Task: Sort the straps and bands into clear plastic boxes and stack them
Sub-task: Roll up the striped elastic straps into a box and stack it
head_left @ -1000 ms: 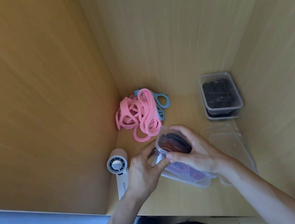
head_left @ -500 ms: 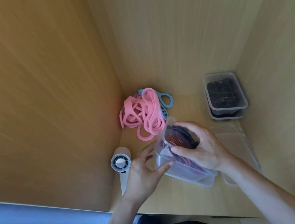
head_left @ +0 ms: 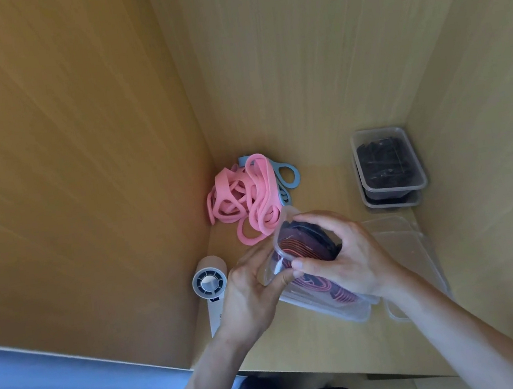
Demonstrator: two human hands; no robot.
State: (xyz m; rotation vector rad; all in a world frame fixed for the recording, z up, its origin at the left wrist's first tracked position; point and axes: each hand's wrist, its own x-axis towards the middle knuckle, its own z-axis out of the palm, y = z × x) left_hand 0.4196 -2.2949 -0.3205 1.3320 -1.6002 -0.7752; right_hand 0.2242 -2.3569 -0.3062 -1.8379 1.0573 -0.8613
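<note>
We hold the clear box [head_left: 325, 307] tilted between both hands: left hand [head_left: 250, 297] fingers curl round its left side, right hand [head_left: 357, 262] grips the rim over the dark bands [head_left: 301, 244] inside.

No legible text is showing in the head view. The handle of the white handheld fan [head_left: 209, 281] is carrying small dark print running along its length, but it is appearing too small and blurred to read.
</note>
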